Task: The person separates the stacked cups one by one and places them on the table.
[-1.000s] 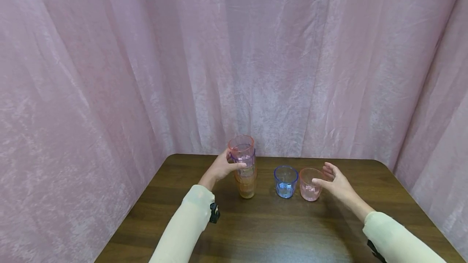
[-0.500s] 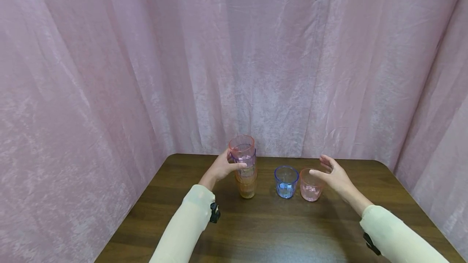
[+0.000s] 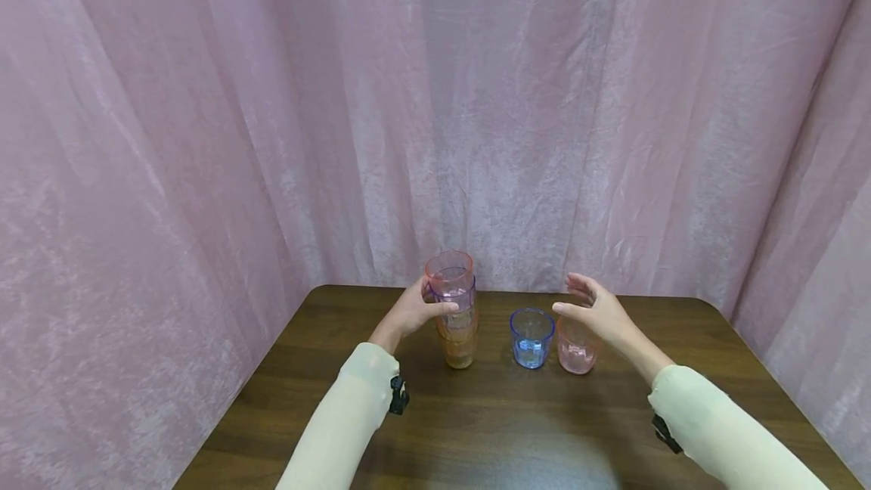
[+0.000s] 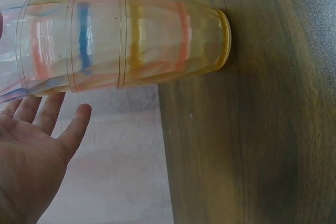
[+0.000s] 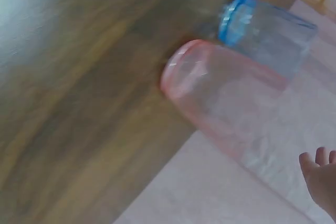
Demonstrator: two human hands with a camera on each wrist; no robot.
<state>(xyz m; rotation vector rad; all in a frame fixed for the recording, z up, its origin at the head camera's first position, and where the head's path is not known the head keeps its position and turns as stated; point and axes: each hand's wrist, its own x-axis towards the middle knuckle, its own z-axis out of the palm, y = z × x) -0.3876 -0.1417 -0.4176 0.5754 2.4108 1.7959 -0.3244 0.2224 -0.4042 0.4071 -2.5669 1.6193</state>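
Head view: right hand has lifted from beside the pink cup to above it, fingers apart, holding nothing. Left hand still grips the stack, at 9 o'clock of the blue cup.

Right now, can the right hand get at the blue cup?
Probably yes. The right hand hovers open above the pink cup, and the blue cup stands just beside it, upright, with nothing between them.
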